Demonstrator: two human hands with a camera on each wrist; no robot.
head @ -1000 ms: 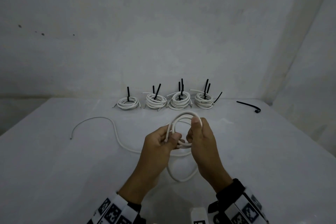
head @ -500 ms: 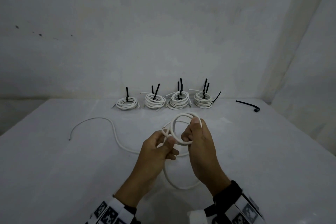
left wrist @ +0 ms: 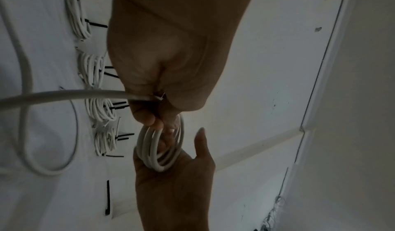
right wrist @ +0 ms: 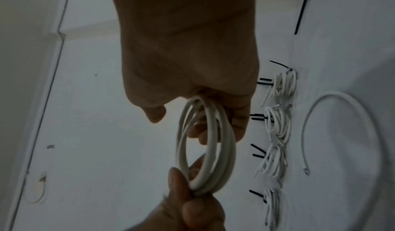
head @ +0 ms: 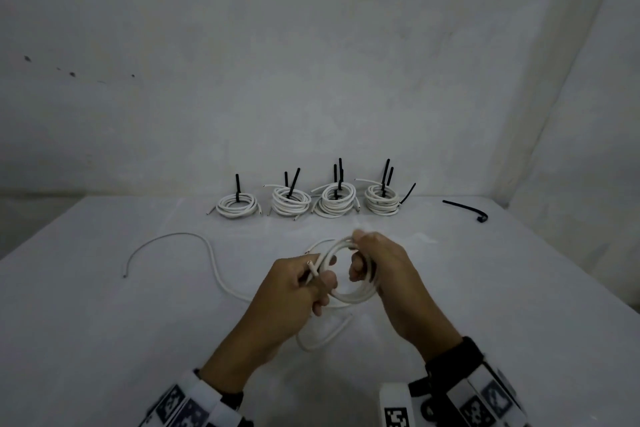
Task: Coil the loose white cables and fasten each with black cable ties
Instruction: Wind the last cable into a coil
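Note:
A white cable is partly wound into a small coil (head: pixel 360 293) held above the table between both hands. My left hand (head: pixel 311 282) pinches the coil's near-left side together with a cut cable end (head: pixel 309 265). My right hand (head: pixel 363 260) grips the coil's right side, fingers curled through the loop (right wrist: pixel 205 143). The same coil shows in the left wrist view (left wrist: pixel 160 147). The cable's loose tail (head: pixel 194 239) trails left across the table and a slack loop (head: pixel 322 340) hangs below my hands. A loose black cable tie (head: pixel 465 210) lies at the far right.
Several finished white coils with upright black ties stand in a row by the back wall (head: pixel 237 206) (head: pixel 291 204) (head: pixel 337 203) (head: pixel 382 203). The white table (head: pixel 104 340) meets walls at the back and right.
The coil has gained a turn and dropped lower between my hands. My left hand shifted its hold to the coil's near side, and the tail on the table was drawn in slightly.

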